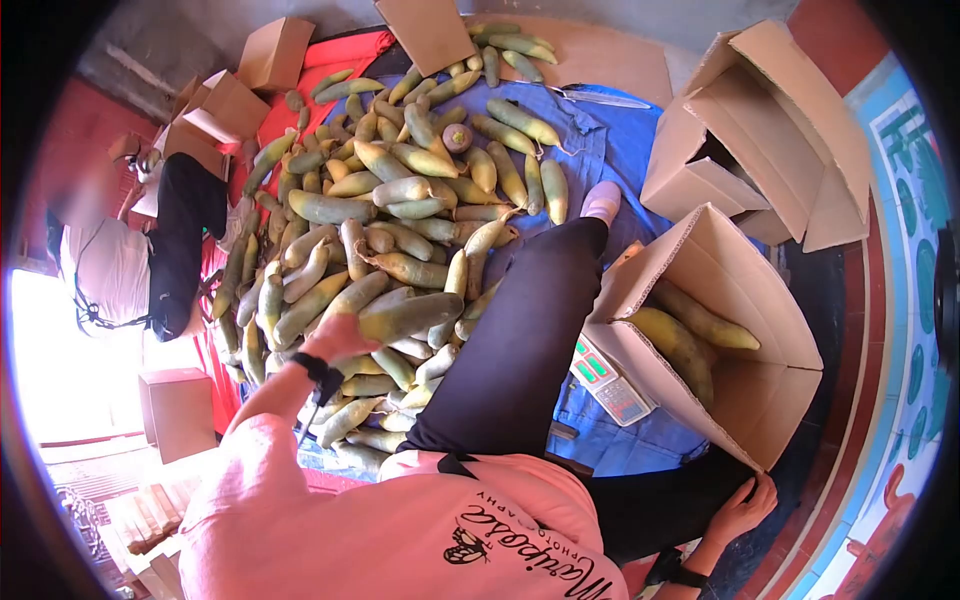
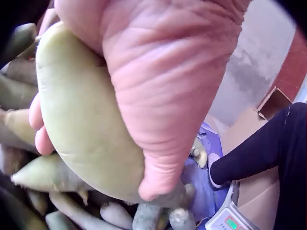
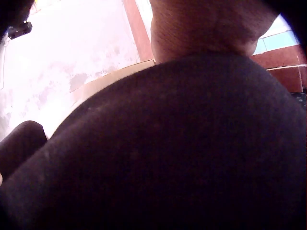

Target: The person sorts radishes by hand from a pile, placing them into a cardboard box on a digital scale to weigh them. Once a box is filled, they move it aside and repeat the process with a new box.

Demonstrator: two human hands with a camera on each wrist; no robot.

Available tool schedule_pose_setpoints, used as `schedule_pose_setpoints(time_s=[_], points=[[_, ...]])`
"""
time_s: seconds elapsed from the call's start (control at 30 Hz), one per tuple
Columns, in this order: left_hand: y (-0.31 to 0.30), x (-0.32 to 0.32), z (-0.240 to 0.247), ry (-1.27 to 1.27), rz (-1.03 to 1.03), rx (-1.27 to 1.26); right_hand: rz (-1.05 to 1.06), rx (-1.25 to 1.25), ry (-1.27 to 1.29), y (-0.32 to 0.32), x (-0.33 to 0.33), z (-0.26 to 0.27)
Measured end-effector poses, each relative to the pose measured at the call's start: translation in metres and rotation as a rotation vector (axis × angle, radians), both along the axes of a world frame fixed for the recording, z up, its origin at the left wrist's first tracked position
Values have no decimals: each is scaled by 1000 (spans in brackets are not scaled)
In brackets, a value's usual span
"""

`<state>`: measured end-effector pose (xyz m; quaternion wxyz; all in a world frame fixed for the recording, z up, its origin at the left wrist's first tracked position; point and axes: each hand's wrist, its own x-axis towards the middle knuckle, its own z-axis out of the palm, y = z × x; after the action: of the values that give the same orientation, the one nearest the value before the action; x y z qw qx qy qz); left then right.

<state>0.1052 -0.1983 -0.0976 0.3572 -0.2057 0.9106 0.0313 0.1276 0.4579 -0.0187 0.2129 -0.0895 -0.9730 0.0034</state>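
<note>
Pink shirt (image 1: 400, 540) closest to lens, bottom of head view. Left to right from there:

Pile of green radishes (image 1: 330, 208): loose, stacked, no edge visible to stop them. Risk: disturbing a lower one could start a roll-off.

Left hand (image 1: 338, 338): grasping one thick radish (image 1: 412, 317) near its end, thumb one side, fingers other, over the near part of the pile. Looks smooth and heavy; off-centre grip could let it swing or slip, bruising it.

Left leg (image 1: 510, 330): lies between pile and carton. A low carry would likely clip it.

Scale (image 1: 618, 400): display lit, digits too small to trust. Can't tell whether the carton bears on it; if so, a leaning knee would skew the weight.

Carton (image 1: 770, 395): open, radishes inside. Upright flaps could snag a radish, or tip the carton if bumped.

Right hand (image 1: 745, 510): relaxed on the right knee, nothing held.
</note>
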Motion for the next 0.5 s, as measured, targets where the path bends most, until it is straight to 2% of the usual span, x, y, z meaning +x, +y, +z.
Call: schedule_pose_setpoints(time_s=[0.03,0.1,0.17,0.23,0.27,0.3,0.37,0.43,0.5], points=[[7,9,-2,17,35,7,-13,-4,5,0,0,0],[19,19,5,-92,311,262,12,2,5,0,0,1],[10,49,-26,-57,185,452,-3,-8,14,-4,-1,2],[23,59,-23,51,650,599,-23,-9,19,-5,0,4],[36,61,-10,200,802,709,-11,-20,31,-5,0,4],[45,60,5,275,860,795,6,-30,43,-3,0,4],[60,46,38,352,781,691,-14,-38,57,-5,0,5],[64,33,60,513,694,771,-22,-51,77,-6,0,6],[71,10,94,619,505,806,2,-81,93,-7,0,6]])
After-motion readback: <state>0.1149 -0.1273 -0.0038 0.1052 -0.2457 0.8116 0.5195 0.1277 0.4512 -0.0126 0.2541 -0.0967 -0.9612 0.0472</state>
